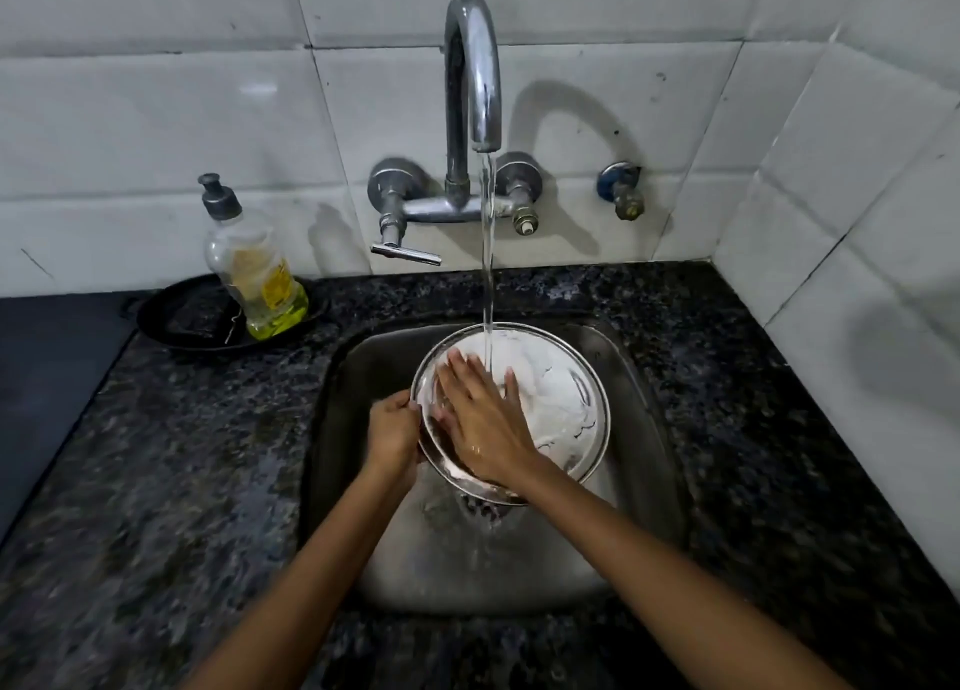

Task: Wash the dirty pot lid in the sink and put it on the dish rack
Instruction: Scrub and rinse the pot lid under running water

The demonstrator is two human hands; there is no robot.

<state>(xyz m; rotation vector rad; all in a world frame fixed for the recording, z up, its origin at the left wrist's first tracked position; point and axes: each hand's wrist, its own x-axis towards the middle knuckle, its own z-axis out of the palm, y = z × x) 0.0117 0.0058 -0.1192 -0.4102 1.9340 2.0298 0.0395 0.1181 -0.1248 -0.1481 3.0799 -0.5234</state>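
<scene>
The round steel pot lid (566, 403), white with foam across its inner face, is held tilted over the stainless steel sink basin (639, 429), directly under the curved chrome tap (470, 76). A thin stream of water (488, 252) is seen running down onto the lid's upper part, close beside the fingertips. The left hand (392, 432) is curled at the lid's left rim, fingers closed around the edge in a firm pinch, forearm stretched in from the lower left. The right hand (480, 419) is laid flat on the soapy surface, fingers spread wide and open, palm pressed to the metal, nothing gripped; its forearm is angled in from the lower right, wet at the wrist. On the speckled dark granite counter (182, 455) at the left, a clear dish-soap bottle (254, 268) with yellow liquid is stood on a shallow black tray (171, 320)
</scene>
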